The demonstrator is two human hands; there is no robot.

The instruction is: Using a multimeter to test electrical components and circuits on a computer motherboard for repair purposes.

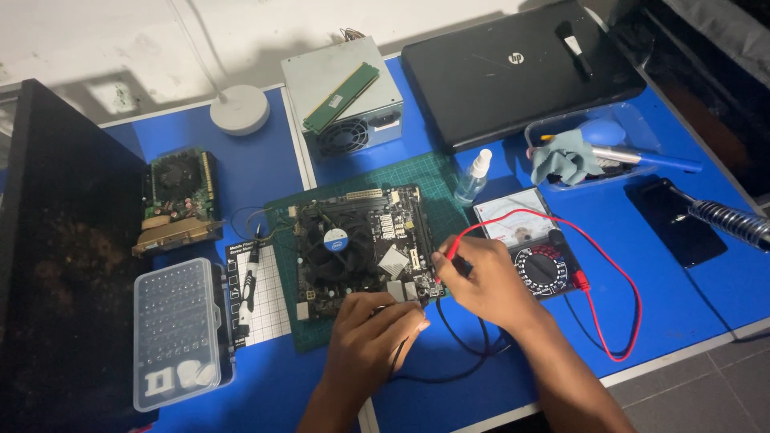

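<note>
Blue work mats (pixel 706 297) cover the table, with a pale wall beyond and grey floor tiles at the near right corner. On a green cutting mat (pixel 425 180) at the centre lies a motherboard (pixel 365 248), flat, its round black cooler fan (pixel 335 240) facing up.

The person's right hand (pixel 481 281) is at the motherboard's right edge, fingers closed on a red probe (pixel 451 250) whose tip points at the board. The red lead (pixel 618 289) loops away to the right and back to an analog multimeter (pixel 533 244) lying just right of the hand. The left hand (pixel 373 333) rests at the board's near edge, fingers curled together over the board's corner; a black lead (pixel 461 341) runs out from beneath it, but the black probe itself is hidden, so whether the hand grips it cannot be told.

To the left of the board, a precision screwdriver (pixel 247 281) lies on a small grid card (pixel 263 293), next to a clear bit case (pixel 178 329). Farther left sits a graphics card (pixel 180 200) beside a dark computer case panel (pixel 64 240). At the far side stand a white lamp base (pixel 240 109), a grey power supply (pixel 353 120) with a green memory stick (pixel 341 97) on top, and a closed black laptop (pixel 513 72). A small spray bottle (pixel 473 178) stands between board and laptop. On the right, a clear tray (pixel 642 120) holds a cloth (pixel 565 159).
</note>
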